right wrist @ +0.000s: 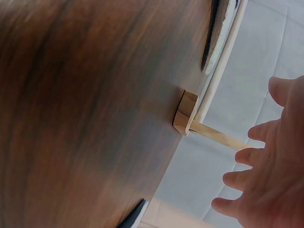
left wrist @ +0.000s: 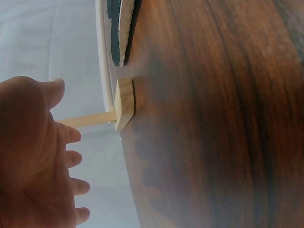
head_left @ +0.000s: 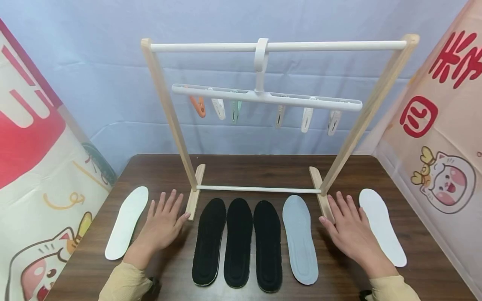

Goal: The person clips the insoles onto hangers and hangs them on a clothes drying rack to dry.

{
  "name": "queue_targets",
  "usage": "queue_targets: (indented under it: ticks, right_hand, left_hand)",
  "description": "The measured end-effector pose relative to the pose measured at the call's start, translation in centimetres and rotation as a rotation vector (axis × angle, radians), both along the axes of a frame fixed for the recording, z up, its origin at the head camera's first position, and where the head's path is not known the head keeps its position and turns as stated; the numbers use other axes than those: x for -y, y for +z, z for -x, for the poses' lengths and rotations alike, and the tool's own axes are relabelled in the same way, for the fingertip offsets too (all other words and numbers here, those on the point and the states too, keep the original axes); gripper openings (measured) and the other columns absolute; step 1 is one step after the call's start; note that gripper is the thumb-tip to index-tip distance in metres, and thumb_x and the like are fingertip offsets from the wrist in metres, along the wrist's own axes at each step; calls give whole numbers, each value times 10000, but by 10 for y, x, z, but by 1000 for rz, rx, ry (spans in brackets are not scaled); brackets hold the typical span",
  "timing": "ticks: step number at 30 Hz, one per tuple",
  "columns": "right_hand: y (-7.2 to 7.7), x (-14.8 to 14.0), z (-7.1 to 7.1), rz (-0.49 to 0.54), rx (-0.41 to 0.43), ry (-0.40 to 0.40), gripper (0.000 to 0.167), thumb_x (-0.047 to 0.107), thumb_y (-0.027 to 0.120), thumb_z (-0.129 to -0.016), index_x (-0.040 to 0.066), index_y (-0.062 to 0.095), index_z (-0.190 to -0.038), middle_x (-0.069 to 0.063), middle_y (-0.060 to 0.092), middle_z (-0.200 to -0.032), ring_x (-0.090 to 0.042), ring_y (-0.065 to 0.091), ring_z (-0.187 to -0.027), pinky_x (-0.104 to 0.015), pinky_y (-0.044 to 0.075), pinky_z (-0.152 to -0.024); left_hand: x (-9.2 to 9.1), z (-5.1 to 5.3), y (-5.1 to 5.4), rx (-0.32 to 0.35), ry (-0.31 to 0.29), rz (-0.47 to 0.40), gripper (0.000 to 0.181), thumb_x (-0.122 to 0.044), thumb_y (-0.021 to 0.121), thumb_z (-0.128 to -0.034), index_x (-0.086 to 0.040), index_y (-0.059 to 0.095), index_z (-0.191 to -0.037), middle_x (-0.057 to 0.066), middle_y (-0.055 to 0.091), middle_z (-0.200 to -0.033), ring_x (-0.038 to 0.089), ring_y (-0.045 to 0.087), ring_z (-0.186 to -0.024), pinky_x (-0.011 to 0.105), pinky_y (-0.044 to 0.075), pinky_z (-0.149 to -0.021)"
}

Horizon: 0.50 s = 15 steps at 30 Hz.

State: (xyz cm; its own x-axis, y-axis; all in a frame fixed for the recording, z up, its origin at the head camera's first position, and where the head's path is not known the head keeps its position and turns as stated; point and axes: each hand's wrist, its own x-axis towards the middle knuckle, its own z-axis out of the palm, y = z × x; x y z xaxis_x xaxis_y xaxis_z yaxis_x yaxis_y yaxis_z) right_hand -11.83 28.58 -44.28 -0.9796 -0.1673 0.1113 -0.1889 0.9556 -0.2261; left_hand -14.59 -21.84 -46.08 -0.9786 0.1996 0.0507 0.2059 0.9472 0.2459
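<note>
My left hand (head_left: pixel 160 228), fingers spread and holding nothing, is between a white insole (head_left: pixel 127 223) and the rack's left foot (head_left: pixel 196 192). My right hand (head_left: pixel 352 234), also spread and empty, is beside the right foot (head_left: pixel 320 190), its wrist near another white insole (head_left: pixel 382 225). Between the hands lie three black insoles (head_left: pixel 208 241) and a light grey one (head_left: pixel 300 239), side by side. From the rack's top bar (head_left: pixel 324 46) hangs a white hanger (head_left: pixel 301 99) with several clips (head_left: pixel 306 119). The left wrist view shows my left hand (left wrist: pixel 38 156); the right wrist view, my right hand (right wrist: pixel 270 166).
The wooden rack (head_left: pixel 169 113) stands toward the back of the brown table (head_left: pixel 256 167), with a low white crossbar (head_left: pixel 260 189) joining its feet. A pale blue cloth (head_left: pixel 113 83) hangs behind; printed cloths (head_left: pixel 448 167) hang at both sides.
</note>
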Motion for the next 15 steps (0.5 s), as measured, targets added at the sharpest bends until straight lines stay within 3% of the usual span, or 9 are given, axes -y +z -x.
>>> queue_targets:
  ticks: [10,15]
  right_hand:
    - [-2,-1,-2,7,6,1,726,476,423,-1073,-7,241,-1584,-317,185,-1619,-508,103,-1503,-752,143,-1089]
    - [-1,-1,-3,27,10,2,727,472,425,-1074,-3,228,-1588,-317,190,-1616,-511,107,-1500,-751,133,-1091]
  left_hand:
    - [0,-2,-2,15,8,-4,671,-467,381,-1084,-41,271,-1591,213,161,-1666,474,53,-1526,669,32,-1185]
    - [-2,-2,-2,-12,-7,-16,660,-467,389,-1083,-49,296,-1585,211,187,-1661,466,84,-1526,666,53,-1186]
